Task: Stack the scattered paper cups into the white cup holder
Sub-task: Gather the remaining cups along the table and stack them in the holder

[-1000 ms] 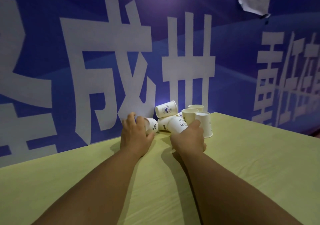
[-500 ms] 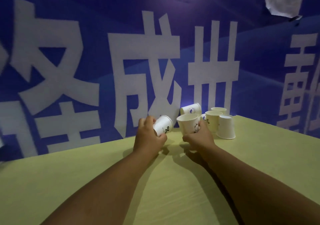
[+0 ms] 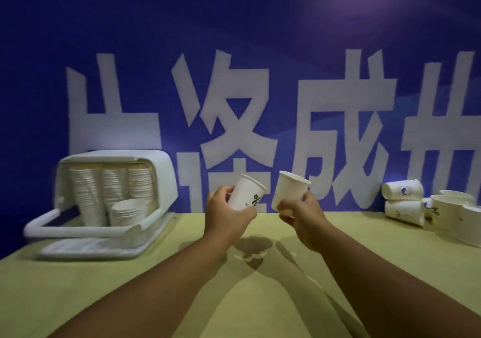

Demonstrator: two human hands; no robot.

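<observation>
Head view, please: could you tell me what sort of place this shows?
Likely a drinks station at an event or exhibition: a blue banner with huge white characters backs the table, a white cup holder holds stacked paper cups, and loose cups lie at right.

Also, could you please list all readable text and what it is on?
"洛成": big white characters on the blue banner; its neighbours are partly hidden.
"%": white paper cup in the left hand; smaller letters blurred.
Scattered white paper cups at right: prints too blurred.
</observation>
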